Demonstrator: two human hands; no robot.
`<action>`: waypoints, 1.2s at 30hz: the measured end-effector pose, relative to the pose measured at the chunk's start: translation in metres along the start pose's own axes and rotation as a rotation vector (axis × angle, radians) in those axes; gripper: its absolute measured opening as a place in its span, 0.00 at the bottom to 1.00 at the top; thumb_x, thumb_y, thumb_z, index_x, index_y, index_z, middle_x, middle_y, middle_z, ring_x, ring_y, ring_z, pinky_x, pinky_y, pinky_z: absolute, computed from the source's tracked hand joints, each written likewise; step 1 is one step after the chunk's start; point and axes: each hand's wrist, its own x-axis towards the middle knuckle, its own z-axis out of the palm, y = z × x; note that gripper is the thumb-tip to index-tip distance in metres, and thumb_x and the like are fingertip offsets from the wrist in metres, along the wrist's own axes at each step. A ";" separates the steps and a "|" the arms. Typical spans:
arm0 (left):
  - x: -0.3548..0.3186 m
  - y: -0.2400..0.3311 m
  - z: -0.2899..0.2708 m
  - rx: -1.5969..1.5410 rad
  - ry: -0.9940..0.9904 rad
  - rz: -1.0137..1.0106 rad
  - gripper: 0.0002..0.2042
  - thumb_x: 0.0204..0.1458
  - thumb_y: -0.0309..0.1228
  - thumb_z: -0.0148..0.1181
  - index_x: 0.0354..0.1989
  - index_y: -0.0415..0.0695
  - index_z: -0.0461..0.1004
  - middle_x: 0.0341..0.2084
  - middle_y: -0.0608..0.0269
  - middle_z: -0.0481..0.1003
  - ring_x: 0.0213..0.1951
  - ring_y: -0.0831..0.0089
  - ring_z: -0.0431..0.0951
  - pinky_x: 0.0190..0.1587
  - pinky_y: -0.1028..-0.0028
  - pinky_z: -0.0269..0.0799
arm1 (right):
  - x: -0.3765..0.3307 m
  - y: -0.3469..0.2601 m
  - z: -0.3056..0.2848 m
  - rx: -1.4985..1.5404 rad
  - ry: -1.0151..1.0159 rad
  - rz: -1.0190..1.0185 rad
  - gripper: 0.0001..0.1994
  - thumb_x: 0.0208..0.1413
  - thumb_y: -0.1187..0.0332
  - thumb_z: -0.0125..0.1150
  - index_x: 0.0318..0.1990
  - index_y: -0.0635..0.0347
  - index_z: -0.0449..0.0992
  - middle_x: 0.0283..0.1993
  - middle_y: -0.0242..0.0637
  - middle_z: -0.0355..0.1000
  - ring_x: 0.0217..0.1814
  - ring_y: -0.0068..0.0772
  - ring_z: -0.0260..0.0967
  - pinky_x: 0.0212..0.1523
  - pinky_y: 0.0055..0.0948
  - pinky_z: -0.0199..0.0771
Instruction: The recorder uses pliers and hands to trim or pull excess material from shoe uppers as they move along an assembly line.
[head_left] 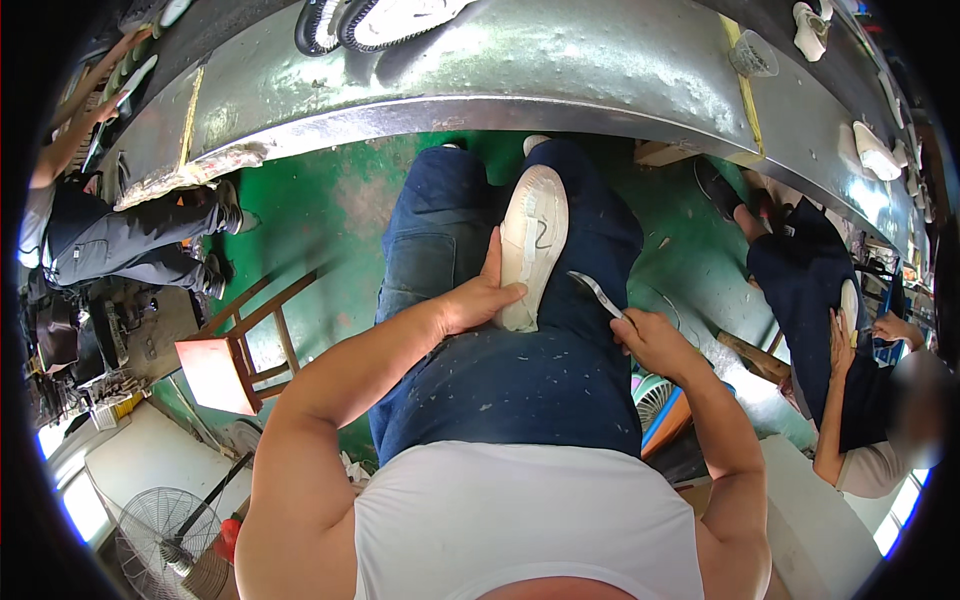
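Observation:
Across my lap rests an off-white shoe, its underside turned up with a pale strip and a dark squiggle along it. My left hand grips its near end, the thumb lying across the underside and a finger along the left edge. To the right of the shoe, my right hand is closed round the handle of a curved knife. The blade points up and left toward the shoe, and in this view a small gap shows between them. Most of the handle is hidden in my fist.
A long metal bench spans the front, with black-edged shoes and a clear plastic cup on it. A wooden stool stands left, a standing fan behind it. At right sits a co-worker holding a shoe.

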 end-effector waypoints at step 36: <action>0.249 0.412 -0.050 2.134 0.826 0.740 0.31 0.51 0.35 0.62 0.67 0.45 0.65 0.67 0.52 0.62 0.60 0.53 0.71 0.58 0.60 0.70 | 0.086 0.030 0.017 0.845 0.281 -0.166 0.26 0.71 0.49 0.41 0.46 0.70 0.71 0.34 0.42 0.75 0.31 0.30 0.75 0.33 0.29 0.75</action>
